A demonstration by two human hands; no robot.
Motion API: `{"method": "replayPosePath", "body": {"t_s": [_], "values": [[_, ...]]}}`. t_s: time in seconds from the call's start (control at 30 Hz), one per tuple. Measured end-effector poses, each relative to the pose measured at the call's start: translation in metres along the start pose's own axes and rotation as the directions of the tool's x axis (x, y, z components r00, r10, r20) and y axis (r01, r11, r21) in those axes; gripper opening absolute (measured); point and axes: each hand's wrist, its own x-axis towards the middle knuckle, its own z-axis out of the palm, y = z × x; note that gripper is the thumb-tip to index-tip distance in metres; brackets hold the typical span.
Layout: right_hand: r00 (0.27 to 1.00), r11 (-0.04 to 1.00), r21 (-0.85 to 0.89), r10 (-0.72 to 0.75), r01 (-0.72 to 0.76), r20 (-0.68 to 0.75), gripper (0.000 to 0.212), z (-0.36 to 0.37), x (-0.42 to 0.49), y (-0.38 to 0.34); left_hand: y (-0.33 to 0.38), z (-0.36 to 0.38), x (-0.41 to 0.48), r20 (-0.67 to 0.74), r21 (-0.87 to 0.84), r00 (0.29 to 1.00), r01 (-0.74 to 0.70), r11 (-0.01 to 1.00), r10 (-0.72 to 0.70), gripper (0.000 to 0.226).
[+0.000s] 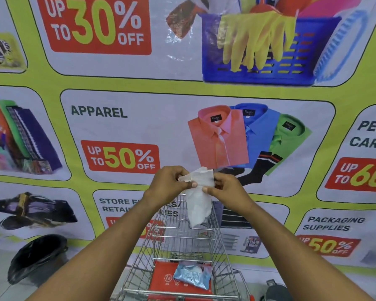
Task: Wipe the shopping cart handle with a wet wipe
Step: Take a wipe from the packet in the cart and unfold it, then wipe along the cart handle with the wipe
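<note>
I hold a white wet wipe (199,198) up in front of me, above the cart. My left hand (169,184) pinches its upper left edge and my right hand (225,187) pinches its right edge, so the sheet hangs down partly unfolded. Below it stands a metal wire shopping cart (223,255) with a red child-seat flap (161,276). A blue wet wipe packet (192,276) lies on that flap. The cart's handle sits at the very bottom edge and is mostly out of frame.
A large advertising banner (117,118) with discount panels fills the wall right behind the cart. A bin lined with a black bag (38,259) stands on the floor at the lower left. A dark object (276,292) shows at the lower right.
</note>
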Motion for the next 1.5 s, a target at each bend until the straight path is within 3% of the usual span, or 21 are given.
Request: {"method": "replayPosePath", "body": {"t_s": [0.2,0.37,0.47,0.6,0.67,0.73,0.8,0.9,1.0,1.13,1.27,1.37,1.43,1.5], "values": [[0.998,0.989,0.133,0.064,-0.063,-0.008,0.021,0.022,-0.002,-0.007,-0.016,-0.018,-0.007,0.02,-0.031,1.0,0.025,0.999,-0.025,0.023],[0.981,0.963,0.238,0.157,-0.127,-0.112,0.012,0.046,-0.015,-0.014,-0.033,-0.026,-0.02,0.039,-0.079,0.996,0.081,0.994,-0.079,0.028],[0.943,0.926,0.337,0.252,-0.17,-0.218,0.008,0.061,-0.024,-0.018,-0.038,-0.025,-0.034,0.047,-0.115,0.994,0.104,0.988,-0.099,0.015],[0.887,0.845,0.493,0.376,-0.21,-0.267,0.01,0.08,-0.032,-0.023,-0.047,-0.014,-0.055,0.126,-0.069,0.992,0.034,0.997,-0.025,0.02],[0.891,0.816,0.544,0.38,-0.197,-0.247,0.012,0.087,-0.036,-0.026,-0.048,-0.009,-0.062,0.191,-0.132,0.981,0.007,0.991,0.018,0.023],[0.922,0.799,0.581,0.33,-0.158,-0.203,0.018,0.093,-0.043,-0.029,-0.045,-0.007,-0.069,0.212,-0.329,0.976,0.119,0.937,-0.049,0.021],[0.951,0.87,0.475,0.246,-0.131,-0.188,0.028,0.097,-0.052,-0.028,-0.044,-0.005,-0.074,0.232,-0.476,0.963,0.233,0.848,-0.135,0.015],[0.98,0.986,0.139,0.115,-0.093,-0.162,0.038,0.101,-0.068,-0.02,-0.046,-0.002,-0.084,0.27,-0.499,0.951,0.273,0.822,-0.152,0.018],[0.98,0.993,-0.08,0.073,-0.089,-0.186,0.044,0.108,-0.083,-0.015,-0.057,0.003,-0.09,0.355,-0.48,0.925,0.302,0.823,-0.132,0.028],[0.938,0.967,-0.241,-0.007,-0.081,-0.346,0.026,0.114,-0.104,-0.002,-0.073,0.01,-0.098,0.53,-0.343,0.837,0.356,0.869,-0.134,0.023],[0.948,0.815,-0.567,-0.076,-0.12,-0.31,0.024,0.107,-0.134,0.033,-0.087,0.019,-0.108,0.548,-0.198,0.827,0.276,0.94,-0.128,0.025],[0.963,0.651,-0.71,0.165,-0.268,-0.212,0.035,0.1,-0.175,0.063,-0.106,0.025,-0.116,0.534,-0.1,0.834,0.226,0.969,-0.14,0.029],[0.952,0.54,-0.8,0.281,-0.262,-0.122,0.049,0.098,-0.207,0.083,-0.118,0.026,-0.122,0.54,-0.041,0.832,0.176,0.984,-0.127,0.029],[0.957,0.506,-0.838,0.283,-0.202,-0.06,0.064,0.101,-0.24,0.102,-0.128,0.03,-0.127,0.53,0.025,0.841,0.107,0.994,-0.104,0.029]]}}
